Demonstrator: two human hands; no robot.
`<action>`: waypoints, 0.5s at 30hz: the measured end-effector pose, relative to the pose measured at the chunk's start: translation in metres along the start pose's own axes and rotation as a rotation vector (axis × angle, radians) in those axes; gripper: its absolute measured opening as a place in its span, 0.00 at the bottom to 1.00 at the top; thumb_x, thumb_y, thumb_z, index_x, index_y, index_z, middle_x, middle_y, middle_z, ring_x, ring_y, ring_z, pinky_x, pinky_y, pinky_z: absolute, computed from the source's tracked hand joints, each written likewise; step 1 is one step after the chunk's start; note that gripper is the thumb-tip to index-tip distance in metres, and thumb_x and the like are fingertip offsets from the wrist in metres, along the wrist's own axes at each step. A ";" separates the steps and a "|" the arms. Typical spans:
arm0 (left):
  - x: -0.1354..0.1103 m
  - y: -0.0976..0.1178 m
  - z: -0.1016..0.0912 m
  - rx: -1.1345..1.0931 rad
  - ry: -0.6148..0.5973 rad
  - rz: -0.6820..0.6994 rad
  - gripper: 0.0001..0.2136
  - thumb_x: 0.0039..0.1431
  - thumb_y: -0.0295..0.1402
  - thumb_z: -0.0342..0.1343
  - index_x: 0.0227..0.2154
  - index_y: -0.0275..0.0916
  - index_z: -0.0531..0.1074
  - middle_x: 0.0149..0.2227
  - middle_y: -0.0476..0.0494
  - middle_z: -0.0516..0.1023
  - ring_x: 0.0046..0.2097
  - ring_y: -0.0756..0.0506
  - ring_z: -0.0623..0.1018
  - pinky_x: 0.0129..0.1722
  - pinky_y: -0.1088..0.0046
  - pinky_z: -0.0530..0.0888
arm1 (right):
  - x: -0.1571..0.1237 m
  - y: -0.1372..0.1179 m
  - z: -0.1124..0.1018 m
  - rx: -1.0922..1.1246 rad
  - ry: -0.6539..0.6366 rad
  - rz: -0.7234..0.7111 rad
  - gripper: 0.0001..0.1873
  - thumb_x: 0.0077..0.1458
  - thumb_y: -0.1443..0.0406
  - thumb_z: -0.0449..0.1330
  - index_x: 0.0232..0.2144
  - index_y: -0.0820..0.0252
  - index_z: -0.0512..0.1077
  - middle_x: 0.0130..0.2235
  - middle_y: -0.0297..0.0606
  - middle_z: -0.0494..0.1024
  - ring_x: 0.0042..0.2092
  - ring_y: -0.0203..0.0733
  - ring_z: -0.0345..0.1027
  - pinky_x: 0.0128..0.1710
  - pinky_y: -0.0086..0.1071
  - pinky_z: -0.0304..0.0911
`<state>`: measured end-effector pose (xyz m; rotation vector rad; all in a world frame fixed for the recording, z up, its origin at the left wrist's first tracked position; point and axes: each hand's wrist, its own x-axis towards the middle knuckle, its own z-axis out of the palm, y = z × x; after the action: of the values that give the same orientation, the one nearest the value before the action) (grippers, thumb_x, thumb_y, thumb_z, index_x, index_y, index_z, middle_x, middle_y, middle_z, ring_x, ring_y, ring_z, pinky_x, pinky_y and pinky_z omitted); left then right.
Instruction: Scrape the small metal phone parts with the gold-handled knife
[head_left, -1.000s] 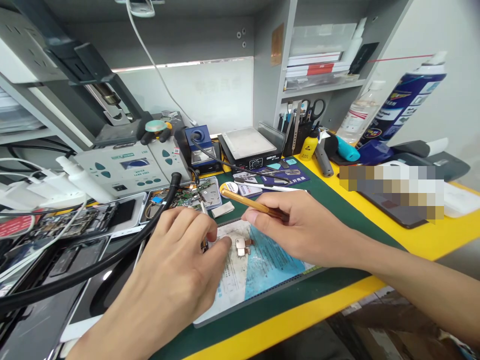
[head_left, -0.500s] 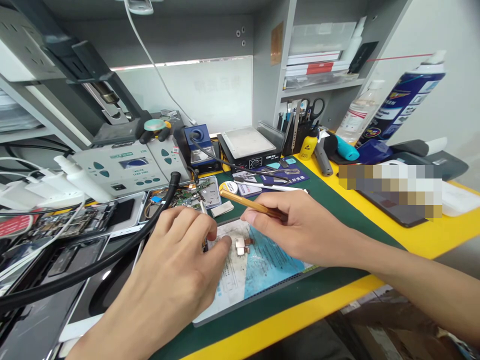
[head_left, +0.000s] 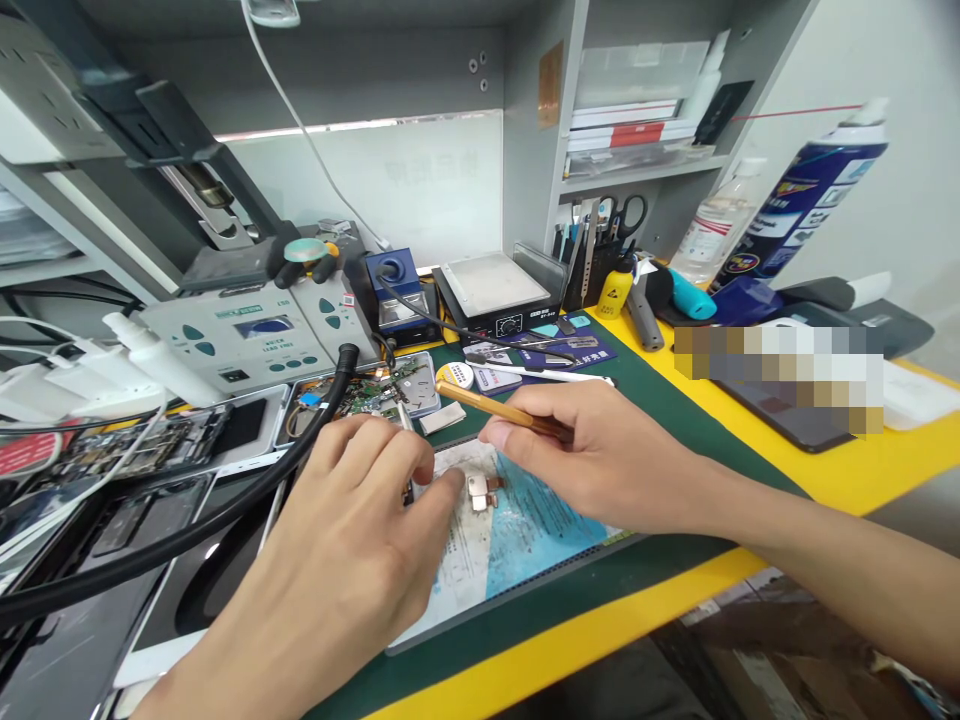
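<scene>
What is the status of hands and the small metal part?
Left hand pinching thin metal tool. Right hand gripping gold tool. Small metal part on blue mat, nothing over it.

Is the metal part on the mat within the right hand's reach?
Probably yes: the metal part lies uncovered just below the right hand gripping a gold tool; the left hand, pinching a thin tool, sits beside it.

We get a bright, sharp view lit by the light strip (head_left: pixel 360 128); the right hand (head_left: pixel 600 455) casts a faint shadow, the edges bow, and one patch (head_left: pixel 780 375) is pixelated.
</scene>
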<state>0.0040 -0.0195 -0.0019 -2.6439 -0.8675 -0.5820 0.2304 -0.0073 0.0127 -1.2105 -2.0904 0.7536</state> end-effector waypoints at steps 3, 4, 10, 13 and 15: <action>-0.001 0.002 -0.002 -0.052 0.005 -0.013 0.04 0.62 0.25 0.56 0.33 0.36 0.74 0.34 0.42 0.70 0.38 0.42 0.67 0.38 0.57 0.66 | 0.001 0.000 -0.001 0.000 -0.002 0.010 0.20 0.65 0.62 0.56 0.22 0.58 0.56 0.22 0.25 0.55 0.23 0.30 0.48 0.21 0.29 0.45; -0.001 0.002 -0.002 -0.073 0.003 -0.016 0.04 0.63 0.25 0.55 0.34 0.36 0.74 0.34 0.42 0.70 0.38 0.42 0.67 0.38 0.58 0.66 | 0.001 -0.001 -0.001 -0.002 -0.001 0.012 0.20 0.65 0.62 0.56 0.22 0.58 0.57 0.21 0.25 0.55 0.23 0.30 0.48 0.21 0.29 0.45; -0.002 0.003 -0.004 -0.127 -0.008 -0.016 0.05 0.61 0.23 0.56 0.35 0.38 0.74 0.36 0.42 0.70 0.39 0.42 0.67 0.38 0.58 0.65 | 0.001 -0.002 -0.001 0.008 0.003 0.012 0.20 0.65 0.62 0.57 0.22 0.58 0.57 0.21 0.26 0.55 0.23 0.30 0.48 0.21 0.30 0.45; -0.001 0.003 -0.004 -0.145 0.017 -0.001 0.07 0.61 0.22 0.56 0.39 0.38 0.76 0.36 0.41 0.70 0.39 0.42 0.68 0.38 0.58 0.66 | 0.001 -0.001 -0.002 -0.005 0.010 0.009 0.19 0.65 0.62 0.56 0.22 0.59 0.59 0.21 0.26 0.55 0.23 0.30 0.48 0.21 0.30 0.46; 0.000 0.003 -0.005 -0.160 0.037 0.016 0.09 0.61 0.22 0.56 0.42 0.38 0.76 0.36 0.41 0.70 0.39 0.41 0.68 0.38 0.57 0.67 | 0.001 -0.001 -0.002 -0.005 0.010 0.001 0.20 0.65 0.62 0.56 0.22 0.59 0.58 0.21 0.25 0.55 0.23 0.30 0.48 0.21 0.30 0.46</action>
<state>0.0043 -0.0243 0.0017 -2.7692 -0.8202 -0.7226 0.2305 -0.0065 0.0149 -1.2153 -2.0847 0.7416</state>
